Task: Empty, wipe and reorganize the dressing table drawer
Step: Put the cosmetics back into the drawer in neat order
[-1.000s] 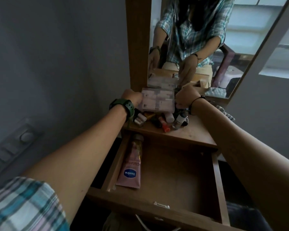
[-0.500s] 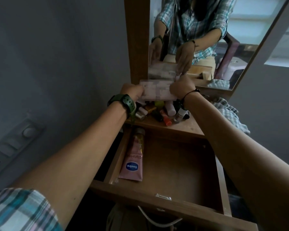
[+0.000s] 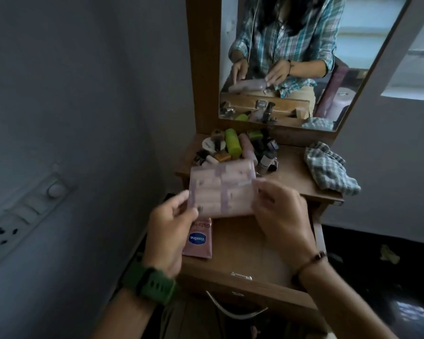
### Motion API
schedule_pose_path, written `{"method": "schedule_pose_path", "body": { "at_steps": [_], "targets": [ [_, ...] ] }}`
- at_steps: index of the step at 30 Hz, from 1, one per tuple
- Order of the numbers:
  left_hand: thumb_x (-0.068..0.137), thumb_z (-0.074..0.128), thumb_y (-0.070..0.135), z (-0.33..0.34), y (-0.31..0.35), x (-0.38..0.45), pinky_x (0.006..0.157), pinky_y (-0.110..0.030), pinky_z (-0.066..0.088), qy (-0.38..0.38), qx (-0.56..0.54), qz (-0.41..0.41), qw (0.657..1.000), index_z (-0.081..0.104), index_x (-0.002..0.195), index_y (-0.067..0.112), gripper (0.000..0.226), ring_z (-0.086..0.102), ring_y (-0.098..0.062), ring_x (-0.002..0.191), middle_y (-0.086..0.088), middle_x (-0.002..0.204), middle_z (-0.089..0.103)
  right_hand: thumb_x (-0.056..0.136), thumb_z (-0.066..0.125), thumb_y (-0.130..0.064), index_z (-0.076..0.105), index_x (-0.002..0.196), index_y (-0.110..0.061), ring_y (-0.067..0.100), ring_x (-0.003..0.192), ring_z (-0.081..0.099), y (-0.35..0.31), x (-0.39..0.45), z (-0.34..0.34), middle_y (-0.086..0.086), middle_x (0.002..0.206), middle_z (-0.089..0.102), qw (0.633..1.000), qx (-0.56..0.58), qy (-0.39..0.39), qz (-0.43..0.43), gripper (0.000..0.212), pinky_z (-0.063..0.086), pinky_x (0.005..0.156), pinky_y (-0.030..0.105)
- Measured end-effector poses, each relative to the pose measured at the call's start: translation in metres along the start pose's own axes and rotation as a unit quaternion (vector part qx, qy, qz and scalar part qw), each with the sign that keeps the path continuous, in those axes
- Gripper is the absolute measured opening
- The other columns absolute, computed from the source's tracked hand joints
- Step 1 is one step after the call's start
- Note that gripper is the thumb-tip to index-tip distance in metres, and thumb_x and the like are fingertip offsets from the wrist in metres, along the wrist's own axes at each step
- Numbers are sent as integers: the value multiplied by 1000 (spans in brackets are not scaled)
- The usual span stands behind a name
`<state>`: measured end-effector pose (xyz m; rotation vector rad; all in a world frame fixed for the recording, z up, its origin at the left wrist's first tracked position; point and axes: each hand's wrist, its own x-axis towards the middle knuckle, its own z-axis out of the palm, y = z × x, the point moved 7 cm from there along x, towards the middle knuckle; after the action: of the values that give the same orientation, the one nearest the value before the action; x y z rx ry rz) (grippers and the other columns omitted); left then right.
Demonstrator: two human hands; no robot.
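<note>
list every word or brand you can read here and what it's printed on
"Vaseline": blue oval logo on the pink tube lying in the open drawer.
"Gluta-h...": partial word further up the same tube; the rest is hidden behind the pink packet.
Print on the pink packet: too blurred to read.
Round white lid on the tabletop: dark mark, too small to read.

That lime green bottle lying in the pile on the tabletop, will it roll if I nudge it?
Probably: the lime green bottle looks round and lies on its side. Neighbouring small bottles may block it. It looks like plastic, so likely light.
</note>
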<state>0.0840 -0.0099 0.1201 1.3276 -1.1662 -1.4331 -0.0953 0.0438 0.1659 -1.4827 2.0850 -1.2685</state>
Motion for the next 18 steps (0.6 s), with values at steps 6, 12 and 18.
{"method": "schedule_pose_path", "body": {
  "at_steps": [6,12,18],
  "targets": [
    [85,54,-8,-3,-49,-12,63,-7,47,-10,61,-28,998,51,130,6,47,60,-4,90,-5,122,60,85,61,-8,67,107,-27,9,90,65,51,-51,16,-9,91,68,994,48,-13,99,29,56,78,26],
    [85,55,-3,33,-73,21,87,-19,50,-92,201,-53,974,52,129,11,47,59,-12,103,0,121,62,82,67,-9,68,111,-14,7,82,65,116,-52,30,-2,92,71,973,80,4,218,30,54,74,21],
    [86,53,6,72,-85,58,73,-23,40,-145,337,-87,926,58,114,12,28,53,-14,85,2,96,56,80,56,5,68,99,-8,12,84,56,138,-10,40,7,100,66,976,3,-2,219,26,37,59,9]
  ]
}}
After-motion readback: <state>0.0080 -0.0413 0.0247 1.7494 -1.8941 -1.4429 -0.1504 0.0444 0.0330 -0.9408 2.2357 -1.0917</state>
